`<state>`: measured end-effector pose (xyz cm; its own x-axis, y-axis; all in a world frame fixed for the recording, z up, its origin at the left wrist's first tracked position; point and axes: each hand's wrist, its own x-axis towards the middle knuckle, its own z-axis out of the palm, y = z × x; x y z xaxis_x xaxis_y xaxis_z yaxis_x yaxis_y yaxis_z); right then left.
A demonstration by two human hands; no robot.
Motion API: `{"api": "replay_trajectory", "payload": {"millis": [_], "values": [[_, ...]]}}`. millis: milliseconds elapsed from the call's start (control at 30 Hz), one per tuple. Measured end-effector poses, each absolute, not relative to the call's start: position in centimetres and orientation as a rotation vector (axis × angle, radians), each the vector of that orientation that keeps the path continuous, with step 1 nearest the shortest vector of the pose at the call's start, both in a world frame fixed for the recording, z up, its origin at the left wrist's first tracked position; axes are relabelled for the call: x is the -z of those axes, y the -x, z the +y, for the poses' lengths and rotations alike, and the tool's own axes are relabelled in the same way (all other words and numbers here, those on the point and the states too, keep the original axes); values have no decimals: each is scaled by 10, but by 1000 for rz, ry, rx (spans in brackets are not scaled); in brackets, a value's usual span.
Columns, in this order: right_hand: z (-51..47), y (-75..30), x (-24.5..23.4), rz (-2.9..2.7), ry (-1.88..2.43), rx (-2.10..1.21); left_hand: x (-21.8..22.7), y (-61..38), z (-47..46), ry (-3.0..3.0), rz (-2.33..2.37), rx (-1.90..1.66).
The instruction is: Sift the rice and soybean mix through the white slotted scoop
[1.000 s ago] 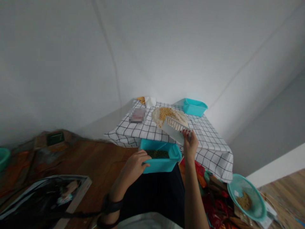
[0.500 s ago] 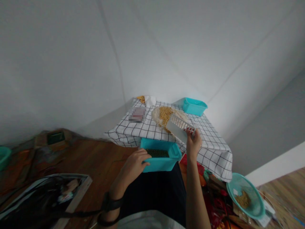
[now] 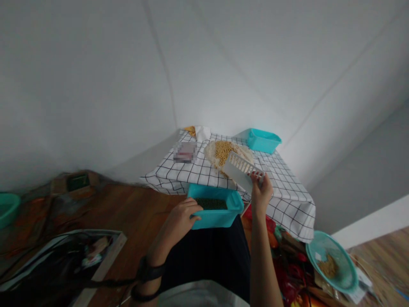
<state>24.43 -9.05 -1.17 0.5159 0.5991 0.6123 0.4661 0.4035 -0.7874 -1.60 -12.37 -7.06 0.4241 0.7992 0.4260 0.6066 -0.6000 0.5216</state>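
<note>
My left hand [image 3: 183, 216] is closed over the near left rim of a turquoise plastic bin [image 3: 215, 220], which sits at my lap below the table's front edge. Dark green grains [image 3: 211, 204] cover its bottom. In my right hand [image 3: 262, 194] is a white plastic tray with a slotted side [image 3: 239, 170], gripped by its right end and tilted over the front of the table. Beyond the tray lie yellow beans [image 3: 223, 150] beside a whitish heap [image 3: 211, 151]; the tray hides part of them.
A checked cloth [image 3: 179, 171] covers the table. On it stand a second turquoise bin [image 3: 263, 141] at the back right, a blurred-out packet [image 3: 185, 152] and a white cloth [image 3: 202, 133]. A green basket [image 3: 332, 262] is on the floor at right, an open box [image 3: 105, 256] at left.
The view has shifted slightly. Both hands keep their holds on the bin and the tray, and the tray stays over the beans with hardly any movement.
</note>
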Motion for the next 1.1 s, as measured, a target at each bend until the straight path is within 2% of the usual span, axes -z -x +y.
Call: {"api": "replay_trajectory", "payload": {"millis": [800, 1100], "values": [[-101, -231, 7, -1107, 1217, -168, 69, 14, -125, -2406, 1217, -947], [-124, -250, 22, -957, 1143, -213, 73, 14, -124, -2421, 1208, -944]]}}
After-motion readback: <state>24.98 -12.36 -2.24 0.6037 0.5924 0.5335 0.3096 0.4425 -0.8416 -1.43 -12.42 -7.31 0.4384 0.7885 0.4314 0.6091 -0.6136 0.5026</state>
